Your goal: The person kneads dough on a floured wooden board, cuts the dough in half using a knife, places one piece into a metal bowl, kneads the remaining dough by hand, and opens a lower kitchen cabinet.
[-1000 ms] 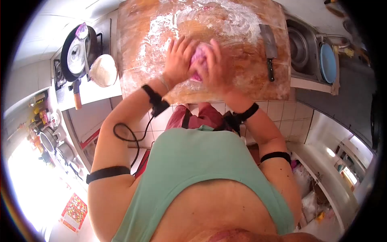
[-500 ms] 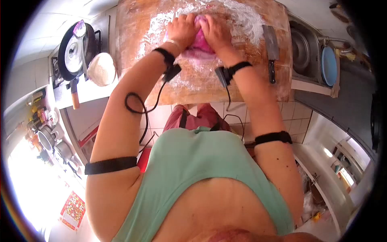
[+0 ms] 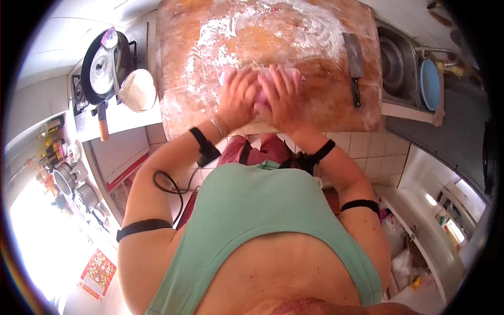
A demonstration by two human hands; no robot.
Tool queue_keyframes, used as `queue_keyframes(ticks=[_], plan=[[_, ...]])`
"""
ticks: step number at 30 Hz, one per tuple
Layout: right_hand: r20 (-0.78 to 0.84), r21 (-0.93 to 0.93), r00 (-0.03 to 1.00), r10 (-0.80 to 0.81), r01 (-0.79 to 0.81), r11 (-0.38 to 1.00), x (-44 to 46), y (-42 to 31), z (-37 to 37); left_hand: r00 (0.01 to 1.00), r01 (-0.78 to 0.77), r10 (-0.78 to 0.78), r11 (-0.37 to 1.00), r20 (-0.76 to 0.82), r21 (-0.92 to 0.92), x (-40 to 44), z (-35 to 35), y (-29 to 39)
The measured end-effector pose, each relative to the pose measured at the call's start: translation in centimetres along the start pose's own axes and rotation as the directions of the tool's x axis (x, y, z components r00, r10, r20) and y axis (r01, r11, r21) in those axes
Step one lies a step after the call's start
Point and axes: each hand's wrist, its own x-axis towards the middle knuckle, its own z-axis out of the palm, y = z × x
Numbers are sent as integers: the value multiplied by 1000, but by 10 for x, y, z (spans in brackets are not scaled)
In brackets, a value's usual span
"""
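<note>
Pink dough [image 3: 262, 95] lies on a floured wooden board [image 3: 331, 113], near the board's front edge. My left hand [image 3: 239, 97] rests on the dough's left part, and my right hand [image 3: 282, 97] rests on its right part. Both hands lie side by side with fingers stretched away from my body, covering much of the dough. Its edges show past my fingertips and between the hands. White flour [image 3: 223, 34] is spread over the back and left of the board.
A cleaver [image 3: 355, 63] lies at the board's right. Left stand a black pan with a lid [image 3: 101, 74] and a bowl of flour [image 3: 138, 90]. Beyond the board at right are a sink [image 3: 392, 62] and a blue basin [image 3: 429, 84]. A cable hangs by my left arm.
Both hands reached forward with the dough half a second ago, and have now come back toward my body. The dough now looks wider from side to side.
</note>
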Motion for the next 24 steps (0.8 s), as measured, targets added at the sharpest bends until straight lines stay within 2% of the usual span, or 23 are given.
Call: queue_keyframes(ticks=[1,2,4,6,8,9,10,11,13,14,16,17,18,19,20,21,22,23,24], plan=[[-23,21,1000,-10,11,1000,-20,0,18,999,-6,6,1000,-44,0,-16,7,5],[-28,24,999,-21,21,999,-22,4,27,1000,9,-9,999,-6,48,-30,18,3],[-30,4,999,-35,35,999,-26,2,34,999,23,-21,996,-33,89,-31,24,-2],[-49,23,999,-21,22,999,-5,18,53,998,51,-46,992,-51,113,-13,27,-22],[-78,12,995,62,-61,998,27,33,64,992,74,-55,982,-113,176,18,33,-51],[-86,-56,994,70,-75,996,51,41,63,986,105,-84,984,-144,144,38,26,-58],[-122,-115,992,39,-53,992,70,57,72,987,153,-130,929,-89,336,47,37,-76],[-118,-93,988,97,-108,990,84,69,84,981,194,-172,923,-94,332,64,41,-95],[-54,-24,975,215,-216,976,119,85,91,935,331,-354,898,30,291,104,26,-105],[28,88,955,294,-296,951,134,85,80,982,88,-145,916,118,391,108,37,-134],[-19,-16,960,279,-280,960,137,81,83,920,341,-340,940,195,26,122,24,-137],[-18,-19,961,278,-278,960,131,79,77,861,480,-422,860,283,-176,127,6,-133],[102,133,963,248,-260,956,125,65,55,861,480,-424,859,280,-178,123,-5,-125],[218,283,955,203,-261,923,112,49,37,907,325,-332,943,260,73,115,-13,-119],[-14,135,994,-105,106,985,91,41,31,936,253,-274,960,220,121,106,-22,-98],[128,290,987,99,-133,948,73,28,18,960,184,-215,967,180,175,97,-32,-76],[130,297,988,87,-122,947,60,16,10,988,65,-90,980,124,187,78,-28,-52],[-2,231,995,103,-100,968,48,5,5,973,188,-197,979,121,80,55,-16,-39],[-134,162,985,113,-91,983,36,-6,3,986,161,-163,982,17,101,37,-17,-20]])
